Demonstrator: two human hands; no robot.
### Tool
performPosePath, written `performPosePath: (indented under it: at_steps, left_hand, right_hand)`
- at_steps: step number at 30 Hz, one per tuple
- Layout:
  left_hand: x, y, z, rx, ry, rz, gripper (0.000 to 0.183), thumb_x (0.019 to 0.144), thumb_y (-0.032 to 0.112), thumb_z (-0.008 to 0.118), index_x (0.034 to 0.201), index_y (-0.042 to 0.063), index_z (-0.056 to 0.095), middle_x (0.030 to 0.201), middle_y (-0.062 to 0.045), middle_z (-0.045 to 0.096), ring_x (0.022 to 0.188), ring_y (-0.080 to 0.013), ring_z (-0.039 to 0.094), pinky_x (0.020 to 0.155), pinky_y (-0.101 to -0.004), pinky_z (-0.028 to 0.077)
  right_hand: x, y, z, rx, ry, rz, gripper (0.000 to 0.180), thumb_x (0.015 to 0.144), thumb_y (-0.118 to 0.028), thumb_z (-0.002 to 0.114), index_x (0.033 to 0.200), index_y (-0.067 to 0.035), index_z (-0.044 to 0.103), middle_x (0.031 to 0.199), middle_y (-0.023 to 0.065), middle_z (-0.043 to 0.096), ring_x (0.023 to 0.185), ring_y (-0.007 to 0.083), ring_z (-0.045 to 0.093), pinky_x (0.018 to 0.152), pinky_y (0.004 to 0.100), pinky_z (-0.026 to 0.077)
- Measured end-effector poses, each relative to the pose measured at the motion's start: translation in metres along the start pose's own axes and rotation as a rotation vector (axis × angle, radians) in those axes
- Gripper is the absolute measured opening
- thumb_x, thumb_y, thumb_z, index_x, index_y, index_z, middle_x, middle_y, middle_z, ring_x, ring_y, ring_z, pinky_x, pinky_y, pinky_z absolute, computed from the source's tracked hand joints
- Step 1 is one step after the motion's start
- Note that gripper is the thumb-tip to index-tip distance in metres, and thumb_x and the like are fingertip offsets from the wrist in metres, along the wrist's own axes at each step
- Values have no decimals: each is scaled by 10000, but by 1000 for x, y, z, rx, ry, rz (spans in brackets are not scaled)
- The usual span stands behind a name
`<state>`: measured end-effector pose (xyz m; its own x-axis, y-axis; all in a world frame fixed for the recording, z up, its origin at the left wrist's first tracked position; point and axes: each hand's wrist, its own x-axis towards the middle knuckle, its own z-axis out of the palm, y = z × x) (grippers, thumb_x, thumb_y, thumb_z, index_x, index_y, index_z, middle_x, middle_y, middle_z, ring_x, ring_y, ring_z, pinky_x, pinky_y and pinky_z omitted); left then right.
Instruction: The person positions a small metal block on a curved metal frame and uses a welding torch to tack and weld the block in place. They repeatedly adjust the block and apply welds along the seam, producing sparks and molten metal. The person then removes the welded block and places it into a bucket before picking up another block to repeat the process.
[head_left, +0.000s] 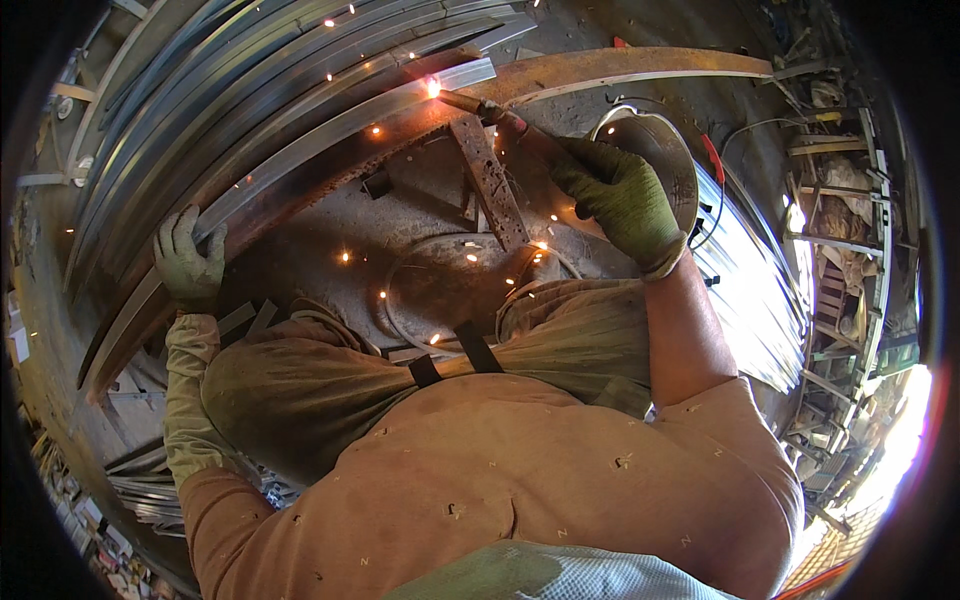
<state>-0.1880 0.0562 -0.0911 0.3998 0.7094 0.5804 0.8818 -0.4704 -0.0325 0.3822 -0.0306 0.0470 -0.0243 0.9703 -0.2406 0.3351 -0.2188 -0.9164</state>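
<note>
My left hand, in a pale work glove, grips a long metal bar that lies along a rusty steel beam. My right hand, in a green glove, is closed around the handle of a welding torch or electrode holder. Its tip points up and left to a bright glowing spot on the bar near its far end. Sparks fly around the spot and fall toward my legs. Below the beam, a rusty, pitted steel support slants down between my knees.
Many long metal strips lie side by side beyond the beam. A round metal container is behind my right hand. More shiny strips and a cable are at the right. A metal ring lies on the floor before me.
</note>
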Motion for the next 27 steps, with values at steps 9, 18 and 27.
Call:
performPosePath:
  at_steps: [9, 18, 27]
  left_hand:
    - [-4, -2, 1, 10, -3, 4, 551, 900, 315, 891, 1351, 64, 697, 1255, -177, 685, 1131, -430, 661, 971, -549, 550]
    - [-4, -6, 3, 43, 3, 32, 544, 887, 371, 917, 1295, 86, 698, 1255, -154, 688, 1135, -405, 669, 979, -540, 564]
    - [1, 1, -2, -4, -5, 1, 534, 904, 297, 899, 1335, 52, 698, 1271, -185, 682, 1141, -437, 661, 970, -551, 557]
  right_hand:
    - [3, 9, -2, -154, 4, -155, 391, 1086, -224, 730, 1425, -29, 731, 1031, 22, 755, 880, 87, 641, 816, 265, 544]
    - [1, 7, -3, -152, 26, 7, 394, 1077, -204, 731, 1431, -29, 729, 1077, 62, 774, 922, 117, 662, 864, 282, 552]
    - [2, 6, -1, -118, 47, 7, 386, 1060, -154, 740, 1414, -2, 725, 1107, 57, 774, 956, 120, 676, 884, 273, 556]
